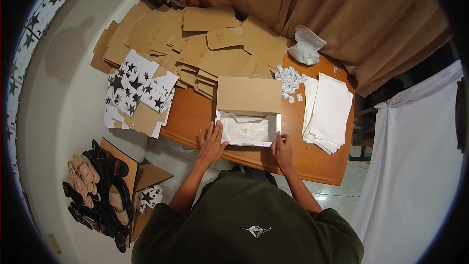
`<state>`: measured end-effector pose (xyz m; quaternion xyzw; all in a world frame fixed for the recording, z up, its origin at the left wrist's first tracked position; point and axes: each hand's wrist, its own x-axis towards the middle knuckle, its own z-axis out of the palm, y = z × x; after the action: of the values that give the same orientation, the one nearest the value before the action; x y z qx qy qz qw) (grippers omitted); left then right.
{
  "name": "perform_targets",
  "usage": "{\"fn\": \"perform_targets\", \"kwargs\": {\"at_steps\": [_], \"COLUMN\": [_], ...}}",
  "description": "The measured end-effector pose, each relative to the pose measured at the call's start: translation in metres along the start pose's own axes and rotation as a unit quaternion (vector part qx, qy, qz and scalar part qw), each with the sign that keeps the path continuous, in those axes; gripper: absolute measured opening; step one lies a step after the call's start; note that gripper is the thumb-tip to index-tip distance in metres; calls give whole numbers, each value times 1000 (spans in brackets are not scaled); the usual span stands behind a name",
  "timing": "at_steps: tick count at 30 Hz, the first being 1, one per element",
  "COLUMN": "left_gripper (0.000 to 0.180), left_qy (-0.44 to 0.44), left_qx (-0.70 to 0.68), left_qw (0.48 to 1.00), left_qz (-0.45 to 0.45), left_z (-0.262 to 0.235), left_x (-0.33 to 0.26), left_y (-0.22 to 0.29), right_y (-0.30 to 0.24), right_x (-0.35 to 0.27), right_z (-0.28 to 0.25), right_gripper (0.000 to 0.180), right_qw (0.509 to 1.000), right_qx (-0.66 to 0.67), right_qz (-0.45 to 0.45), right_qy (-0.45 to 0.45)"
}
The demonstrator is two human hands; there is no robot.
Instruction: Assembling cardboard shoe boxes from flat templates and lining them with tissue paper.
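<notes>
Head view: an open box (248, 129), lined with white paper, is seen at the near edge of the worktop (312, 159). Its left side is pressed by the left hand (212, 143) with fingers spread flat, while its right corner is touched by the right hand (282, 149), fingers curled. Flat cardboard (195, 44) is piled behind.

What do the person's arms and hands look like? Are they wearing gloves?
No gloves. The left hand and right hand are bare, and so are both forearms. No watch or rings show. The person wears a dark olive green shirt with a small pale diamond-shaped emblem.
</notes>
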<state>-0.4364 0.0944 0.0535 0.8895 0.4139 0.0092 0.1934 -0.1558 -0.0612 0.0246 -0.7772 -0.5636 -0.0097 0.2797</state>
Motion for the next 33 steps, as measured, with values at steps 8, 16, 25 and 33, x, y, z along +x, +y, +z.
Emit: {"fn": "perform_targets", "kwargs": {"at_steps": [8, 16, 25, 33], "left_gripper": [64, 66, 63, 89], "left_qy": [48, 109, 131, -40], "left_qx": [50, -145, -77, 16], "left_qw": [997, 983, 983, 998], "left_qz": [-19, -27, 106, 54], "left_z": [12, -37, -78, -78], "left_x": [0, 47, 205, 249], "left_y": [14, 7, -7, 16], "right_y": [0, -16, 7, 4], "right_x": [0, 61, 197, 243], "right_z": [-1, -23, 12, 35], "right_gripper": [58, 38, 68, 101], "right_qw": [996, 998, 997, 966], "right_qx": [-47, 0, 48, -92], "right_qz": [-53, 34, 24, 4], "right_qy": [48, 44, -54, -240]}}
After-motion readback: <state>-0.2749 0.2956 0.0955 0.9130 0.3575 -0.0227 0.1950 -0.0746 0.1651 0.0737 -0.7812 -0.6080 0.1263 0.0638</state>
